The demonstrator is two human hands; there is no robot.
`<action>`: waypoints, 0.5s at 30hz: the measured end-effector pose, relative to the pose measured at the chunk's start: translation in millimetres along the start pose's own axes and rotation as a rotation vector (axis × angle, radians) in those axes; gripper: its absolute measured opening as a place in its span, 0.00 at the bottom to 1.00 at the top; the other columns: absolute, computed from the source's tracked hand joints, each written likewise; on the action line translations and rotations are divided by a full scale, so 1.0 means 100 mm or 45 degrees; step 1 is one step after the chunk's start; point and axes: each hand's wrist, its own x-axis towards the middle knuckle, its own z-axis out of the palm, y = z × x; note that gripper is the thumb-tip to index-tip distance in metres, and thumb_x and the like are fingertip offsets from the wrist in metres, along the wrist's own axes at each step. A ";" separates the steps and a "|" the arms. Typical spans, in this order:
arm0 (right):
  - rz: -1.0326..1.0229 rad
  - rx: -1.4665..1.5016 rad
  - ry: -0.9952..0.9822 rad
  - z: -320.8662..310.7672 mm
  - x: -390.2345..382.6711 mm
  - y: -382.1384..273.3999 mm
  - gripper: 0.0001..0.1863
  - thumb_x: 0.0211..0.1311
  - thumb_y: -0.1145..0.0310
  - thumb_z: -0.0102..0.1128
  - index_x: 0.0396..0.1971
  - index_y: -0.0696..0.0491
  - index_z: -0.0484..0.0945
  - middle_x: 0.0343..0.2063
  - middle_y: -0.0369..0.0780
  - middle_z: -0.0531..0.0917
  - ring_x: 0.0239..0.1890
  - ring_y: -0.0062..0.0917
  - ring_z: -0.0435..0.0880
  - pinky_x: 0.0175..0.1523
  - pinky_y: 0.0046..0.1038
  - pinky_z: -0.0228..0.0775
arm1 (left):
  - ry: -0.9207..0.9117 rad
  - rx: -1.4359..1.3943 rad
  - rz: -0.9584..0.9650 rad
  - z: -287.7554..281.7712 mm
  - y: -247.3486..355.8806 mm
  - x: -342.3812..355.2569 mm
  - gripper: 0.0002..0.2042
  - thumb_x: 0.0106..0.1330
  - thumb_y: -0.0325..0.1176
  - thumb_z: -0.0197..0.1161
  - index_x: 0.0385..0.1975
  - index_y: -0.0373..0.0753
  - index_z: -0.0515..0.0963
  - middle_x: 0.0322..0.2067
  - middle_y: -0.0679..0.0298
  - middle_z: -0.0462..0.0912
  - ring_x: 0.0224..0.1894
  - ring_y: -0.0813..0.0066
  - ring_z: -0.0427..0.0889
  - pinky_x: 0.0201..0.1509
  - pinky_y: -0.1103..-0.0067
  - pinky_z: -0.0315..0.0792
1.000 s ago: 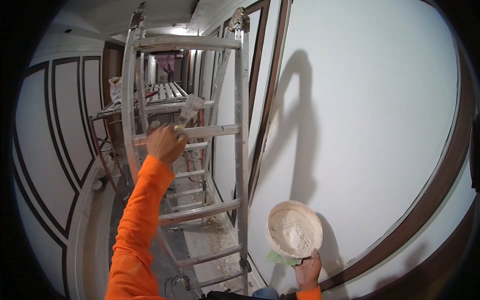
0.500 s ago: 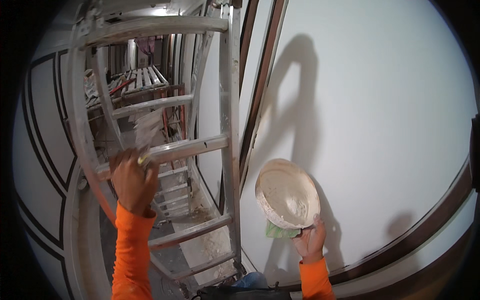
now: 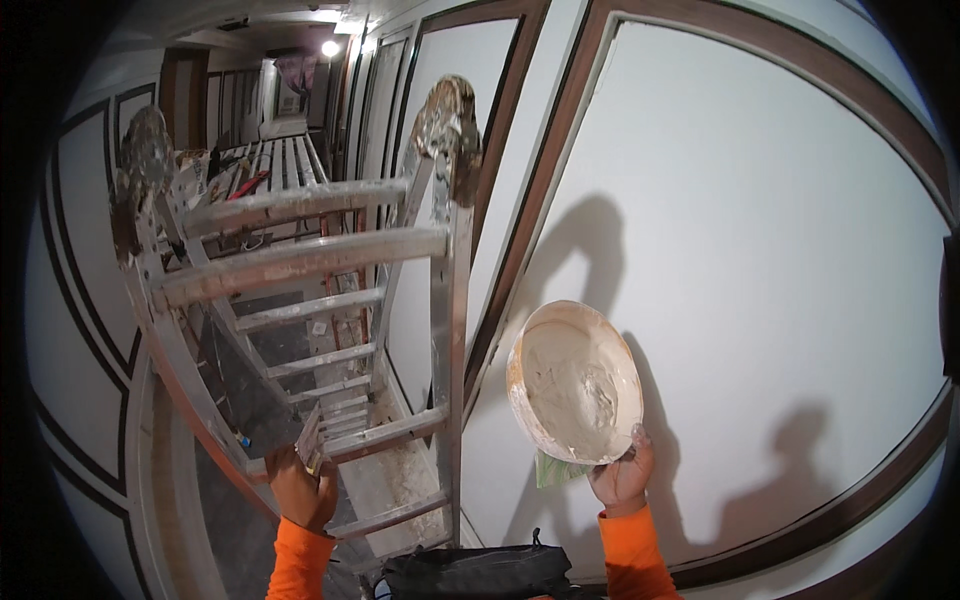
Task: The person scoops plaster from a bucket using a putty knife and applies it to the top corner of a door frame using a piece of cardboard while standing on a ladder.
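Observation:
My left hand (image 3: 303, 492) is closed round a putty knife (image 3: 311, 440), its broad blade pointing up and smeared with pale filler. The hand is at a low rung of the worn aluminium stepladder (image 3: 300, 262); I cannot tell whether it touches the rung. In my right hand (image 3: 622, 476) a round, crusted bowl (image 3: 520, 385) is gripped by its lower rim and tilted toward me. Creamy wet putty (image 3: 575, 395) lies inside it. Something green (image 3: 556, 470), thin and flat, sticks out beneath the bowl. My right fingers are partly hidden behind it.
A white wall panel (image 3: 740, 260) with brown trim (image 3: 530, 215) rises close on the right. Beyond the ladder stands a slatted platform (image 3: 285, 155) in the corridor, with a red object on it. A black bag (image 3: 475, 572) is at the lower edge.
My view has tilted up, so the ladder's hinged top now shows. My left hand with the putty knife appears lower and a little farther right. The bowl stays held in my right hand.

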 end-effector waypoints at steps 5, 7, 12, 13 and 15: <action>0.015 -0.032 0.020 0.28 -0.05 -0.19 0.30 0.62 0.54 0.58 0.61 0.54 0.71 0.57 0.41 0.78 0.57 0.32 0.78 0.60 0.37 0.73 | -0.059 -0.017 -0.051 -0.19 0.06 0.09 0.08 0.56 0.30 0.58 0.29 0.31 0.74 0.26 0.46 0.75 0.33 0.43 0.73 0.43 0.57 0.65; 0.003 -0.034 0.047 0.36 -0.10 -0.23 0.29 0.63 0.55 0.58 0.60 0.54 0.71 0.56 0.41 0.79 0.56 0.32 0.79 0.59 0.37 0.73 | -0.200 0.058 -0.088 -0.20 -0.03 0.03 0.14 0.58 0.30 0.58 0.41 0.29 0.75 0.35 0.43 0.78 0.39 0.40 0.76 0.47 0.57 0.69; 0.027 -0.002 0.064 0.12 -0.02 -0.28 0.27 0.64 0.56 0.57 0.59 0.55 0.72 0.55 0.40 0.80 0.54 0.32 0.80 0.57 0.34 0.73 | -0.355 -0.228 -0.241 -0.18 -0.02 0.04 0.10 0.61 0.32 0.59 0.32 0.29 0.76 0.27 0.46 0.78 0.28 0.45 0.78 0.35 0.58 0.70; 0.014 -0.001 0.068 0.16 -0.04 -0.29 0.27 0.64 0.56 0.57 0.59 0.55 0.72 0.55 0.40 0.80 0.53 0.31 0.80 0.56 0.33 0.73 | -0.482 -0.416 -0.357 -0.31 0.09 0.18 0.11 0.62 0.33 0.59 0.33 0.29 0.77 0.28 0.46 0.79 0.28 0.45 0.79 0.34 0.60 0.71; 0.023 -0.063 0.005 0.19 -0.08 -0.34 0.31 0.63 0.56 0.55 0.64 0.54 0.67 0.60 0.41 0.76 0.60 0.34 0.76 0.63 0.39 0.68 | -0.704 -0.572 -0.296 -0.60 0.13 0.42 0.13 0.65 0.35 0.62 0.40 0.30 0.77 0.29 0.49 0.83 0.26 0.57 0.84 0.29 0.69 0.75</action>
